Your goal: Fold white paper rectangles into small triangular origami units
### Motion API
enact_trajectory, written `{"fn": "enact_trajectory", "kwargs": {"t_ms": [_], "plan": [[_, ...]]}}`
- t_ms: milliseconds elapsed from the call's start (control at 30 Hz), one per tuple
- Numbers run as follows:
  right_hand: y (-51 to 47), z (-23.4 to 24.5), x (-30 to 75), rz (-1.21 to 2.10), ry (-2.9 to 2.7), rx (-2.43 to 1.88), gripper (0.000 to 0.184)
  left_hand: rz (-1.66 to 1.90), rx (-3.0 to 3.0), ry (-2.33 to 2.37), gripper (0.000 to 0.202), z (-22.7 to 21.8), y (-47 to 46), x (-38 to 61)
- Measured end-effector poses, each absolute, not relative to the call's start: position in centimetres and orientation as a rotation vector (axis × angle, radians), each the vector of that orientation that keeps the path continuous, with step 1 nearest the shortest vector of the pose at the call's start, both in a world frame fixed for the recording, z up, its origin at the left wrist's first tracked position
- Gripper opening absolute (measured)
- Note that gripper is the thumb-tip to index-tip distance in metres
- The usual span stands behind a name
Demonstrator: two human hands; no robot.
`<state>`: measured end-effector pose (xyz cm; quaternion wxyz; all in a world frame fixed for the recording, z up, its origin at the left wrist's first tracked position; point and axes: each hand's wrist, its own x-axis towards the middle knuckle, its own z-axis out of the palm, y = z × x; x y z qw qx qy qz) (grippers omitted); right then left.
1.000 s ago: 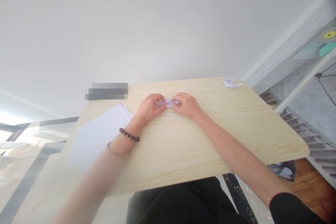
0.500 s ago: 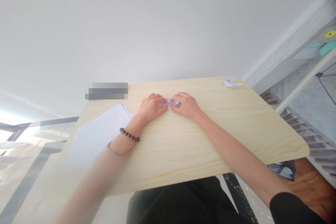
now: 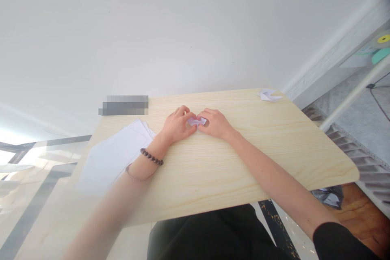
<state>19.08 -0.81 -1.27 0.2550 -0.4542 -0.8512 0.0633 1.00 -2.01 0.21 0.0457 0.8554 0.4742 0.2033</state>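
A small folded piece of white paper [image 3: 197,121] lies on the pale wooden table [image 3: 219,162], near its far middle. My left hand [image 3: 176,126] pinches the paper's left end with curled fingers. My right hand [image 3: 215,124] grips the right end the same way. The two hands almost touch, and the fingers hide most of the paper. A bead bracelet [image 3: 151,157] and a thin cord sit on my left wrist.
A fanned stack of white sheets [image 3: 117,154] lies at the table's left. A finished folded paper shape [image 3: 268,95] rests at the far right corner. A blurred dark strip [image 3: 123,105] sits at the far left edge. A white wall stands behind; a white rail [image 3: 353,93] stands at the right.
Both hands have drawn closer together over the paper, which now looks narrower and more hidden. The left fingers have lifted and curled over it.
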Motion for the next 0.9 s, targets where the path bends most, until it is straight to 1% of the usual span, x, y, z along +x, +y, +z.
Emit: {"fn": "enact_trajectory", "kwargs": {"t_ms": [467,767,900], "plan": [[-0.62,-1.44,19.05,0.188,-2.297,-1.247,0.015,0.669,2.567,1.381,0.026,0.07,-1.8,0.98],[-0.56,-1.33,18.87,0.227,-2.29,-1.277,0.016,0.648,2.542,1.46,0.028,-0.33,-1.57,1.32],[-0.64,-1.21,18.76,0.226,-2.29,-1.299,0.016,0.679,2.516,1.427,0.025,-0.39,-1.43,1.18]]}}
